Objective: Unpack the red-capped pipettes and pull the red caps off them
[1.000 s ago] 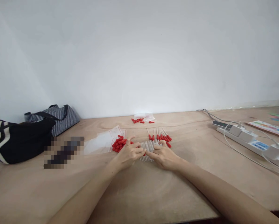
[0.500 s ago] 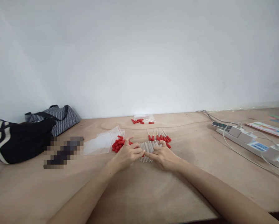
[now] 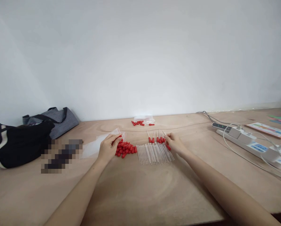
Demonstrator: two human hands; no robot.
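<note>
My left hand is at the left of a pile of red rubber bulbs, its thumb and fingers pinched on one red bulb at the pile's upper edge. To the right of the pile, many clear thin tubes lie side by side in a row. Behind them lie several droppers, clear tubes with red bulbs on their near ends. My right hand reaches the right end of these droppers, fingertips closed around a dropper there; the fingers hide part of it. Another red bulb shows just below that hand.
Clear zip bags lie left of the pile. More red bulbs and a bag are near the wall. On the right are a power strip with cables and a coloured board; bags stand on the left.
My hands were together over the clear tubes and have moved apart. The left went to the red bulb pile, the right up to the droppers, uncovering the row of tubes.
</note>
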